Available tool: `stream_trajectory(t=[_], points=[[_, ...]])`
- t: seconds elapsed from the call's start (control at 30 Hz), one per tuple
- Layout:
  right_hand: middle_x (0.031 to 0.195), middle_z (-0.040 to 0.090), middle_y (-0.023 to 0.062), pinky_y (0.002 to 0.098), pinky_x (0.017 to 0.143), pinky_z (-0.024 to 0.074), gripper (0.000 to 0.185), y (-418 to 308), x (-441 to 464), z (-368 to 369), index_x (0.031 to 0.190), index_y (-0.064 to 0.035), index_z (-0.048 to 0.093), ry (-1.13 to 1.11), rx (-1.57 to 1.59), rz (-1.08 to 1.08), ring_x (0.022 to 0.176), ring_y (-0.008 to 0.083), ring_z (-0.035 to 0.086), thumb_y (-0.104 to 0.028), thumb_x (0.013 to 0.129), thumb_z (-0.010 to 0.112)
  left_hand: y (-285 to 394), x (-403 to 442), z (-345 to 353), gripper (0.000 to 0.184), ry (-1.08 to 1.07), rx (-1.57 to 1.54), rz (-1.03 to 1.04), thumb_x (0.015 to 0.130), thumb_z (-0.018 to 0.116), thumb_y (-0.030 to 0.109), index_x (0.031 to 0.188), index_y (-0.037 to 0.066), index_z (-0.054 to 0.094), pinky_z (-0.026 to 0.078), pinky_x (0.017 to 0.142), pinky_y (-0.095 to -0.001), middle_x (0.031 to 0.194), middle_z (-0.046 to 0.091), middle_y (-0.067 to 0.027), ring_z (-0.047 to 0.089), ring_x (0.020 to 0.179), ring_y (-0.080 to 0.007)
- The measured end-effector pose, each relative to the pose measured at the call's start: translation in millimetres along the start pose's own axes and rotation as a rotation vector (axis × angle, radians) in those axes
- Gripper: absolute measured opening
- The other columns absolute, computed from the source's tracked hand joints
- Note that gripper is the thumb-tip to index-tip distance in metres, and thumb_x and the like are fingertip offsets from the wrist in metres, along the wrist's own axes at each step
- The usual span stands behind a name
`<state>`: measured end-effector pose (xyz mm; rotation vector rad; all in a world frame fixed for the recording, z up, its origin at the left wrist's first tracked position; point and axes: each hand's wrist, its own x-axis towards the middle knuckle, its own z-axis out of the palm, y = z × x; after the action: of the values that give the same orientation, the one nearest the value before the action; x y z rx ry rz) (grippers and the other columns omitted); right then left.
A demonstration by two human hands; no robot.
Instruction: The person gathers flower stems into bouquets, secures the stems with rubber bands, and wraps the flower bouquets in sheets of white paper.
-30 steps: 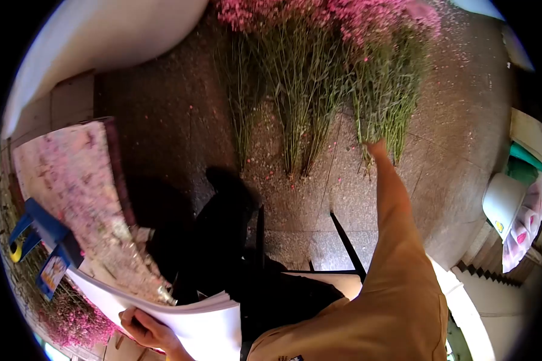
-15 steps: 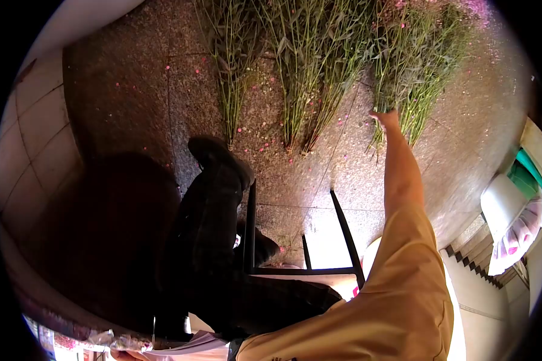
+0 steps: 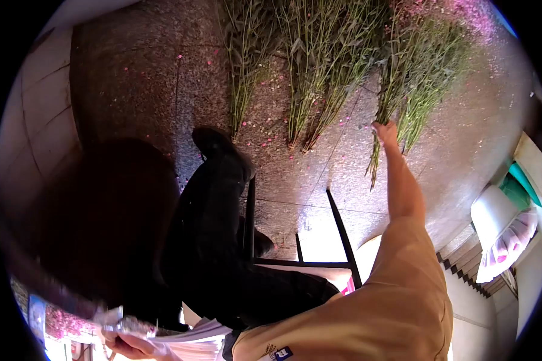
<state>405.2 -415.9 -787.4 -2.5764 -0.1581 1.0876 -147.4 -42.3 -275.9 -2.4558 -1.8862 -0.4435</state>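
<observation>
My right hand point(image 3: 386, 131), at the end of an outstretched arm, is closed round the lower stems of a leafy flower bunch point(image 3: 393, 78). Cut stem ends stick out below the fist, and small pink blossoms point(image 3: 433, 9) show at the top right. Beside it on the floor lies another green bunch point(image 3: 424, 102). My left hand point(image 3: 126, 344) is low at the left edge, fingers curled by a shiny, clear-looking thing point(image 3: 126, 325); what it grips is unclear.
More stem bunches point(image 3: 319, 66) lie on the speckled stone floor point(image 3: 132, 78) among fallen petals. My black-trousered leg point(image 3: 205, 210) and a dark metal stool frame point(image 3: 337, 222) are nearby. A white container with green point(image 3: 494, 210) stands at right.
My right hand has drawn the grasped bunch slightly down toward me, its stem ends now lower and apart from the neighbouring bunch. My left hand shows more at the lower left.
</observation>
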Motion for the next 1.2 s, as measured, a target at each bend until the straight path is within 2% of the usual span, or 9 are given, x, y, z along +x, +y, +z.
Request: stream_trajectory(t=[0.13,0.17,0.27,0.57,0.67,0.73,0.83,1.07,1.2], points=[[0.072,0.066,0.0117,0.0363,0.055,0.0577,0.012,-79,-78,-24,0.08,0.0005,0.063,-0.192,0.551,0.14,0.06,0.0232,0.068,-0.009,0.087,0.062,-27,-4,0,0.017,-0.062,-0.207,0.055,0.104,0.054,0.021,0.109,0.005,0.057,0.046,0.082,-0.0339,0.098,0.053,-0.0047,0.055,0.092,-0.0167],[0.07,0.063,0.0107,0.0358,0.049,0.0542,0.009,-104,-98,-33,0.086,-0.0005,0.061,-0.211,0.572,0.146,0.056,0.0242,0.066,-0.01,0.089,0.062,-6,0,7,0.015,-0.05,-0.188,0.024,0.103,0.051,0.018,0.096,0.004,0.05,0.038,0.078,-0.0372,0.087,0.044,-0.0049,0.043,0.081,-0.0197],[0.067,0.055,0.0074,0.0359,0.041,0.0419,0.009,-168,-141,-67,0.092,-0.0039,0.057,-0.248,0.763,0.107,0.047,0.0215,0.054,-0.011,0.092,0.064,-8,-3,18,0.014,-0.034,-0.313,-0.034,0.103,0.059,0.013,0.1,0.0,0.057,0.042,0.076,-0.0325,0.09,0.051,-0.0056,0.047,0.081,-0.0164],[0.072,0.057,0.0054,0.0336,0.05,0.045,0.014,-322,-178,-231,0.09,-0.0023,0.059,-0.282,0.979,-0.277,0.057,0.018,0.055,-0.015,0.094,0.064,22,11,11,0.002,0.058,-0.402,0.106,0.091,0.062,0.0,0.093,0.0,0.063,0.046,0.06,-0.0346,0.077,0.057,-0.0114,0.053,0.064,-0.0241],[0.074,0.057,0.0013,0.0301,0.05,0.0451,0.016,-374,-170,-335,0.088,-0.0052,0.057,-0.418,1.069,-0.37,0.061,0.0132,0.056,-0.017,0.098,0.059,15,4,0,0.012,-0.032,-0.509,0.06,0.091,0.062,-0.001,0.103,-0.001,0.064,0.048,0.065,-0.0349,0.083,0.058,-0.0121,0.056,0.071,-0.0241],[0.073,0.055,-0.0018,0.026,0.05,0.0453,0.018,-414,-197,-404,0.085,-0.0086,0.052,-0.798,1.167,-0.295,0.06,0.0105,0.055,-0.018,0.1,0.056,13,-7,-19,0.022,-0.093,-0.584,0.143,0.09,0.06,-0.004,0.112,-0.002,0.064,0.05,0.069,-0.0349,0.089,0.06,-0.013,0.058,0.076,-0.0242],[0.073,0.053,-0.0024,0.0232,0.052,0.0514,0.02,-458,-282,-452,0.083,-0.0071,0.048,-0.823,1.21,-0.291,0.058,0.0094,0.054,-0.015,0.102,0.053,0,-41,-45,0.031,-0.141,-0.666,0.169,0.089,0.06,-0.007,0.12,-0.003,0.063,0.052,0.077,-0.0353,0.094,0.062,-0.0137,0.061,0.083,-0.0247],[0.081,0.054,0.003,0.0283,0.066,0.0586,0.012,-490,-417,-447,0.09,-0.0014,0.05,-1.046,1.475,-0.784,0.07,0.0139,0.058,-0.006,0.1,0.053,-23,-118,-90,0.037,-0.156,-0.756,0.164,0.087,0.062,-0.008,0.124,-0.003,0.062,0.053,0.082,-0.0372,0.101,0.067,-0.0175,0.064,0.089,-0.0296],[0.087,0.055,0.0073,0.0279,0.069,0.0583,0.011,-487,-493,-389,0.087,0.0013,0.052,-0.881,1.578,-1.081,0.076,0.0167,0.058,-0.001,0.096,0.056,-12,-126,-108,0.044,-0.097,-0.857,0.267,0.084,0.067,-0.008,0.126,-0.001,0.061,0.054,0.086,-0.0392,0.104,0.068,-0.0174,0.066,0.096,-0.0317]])
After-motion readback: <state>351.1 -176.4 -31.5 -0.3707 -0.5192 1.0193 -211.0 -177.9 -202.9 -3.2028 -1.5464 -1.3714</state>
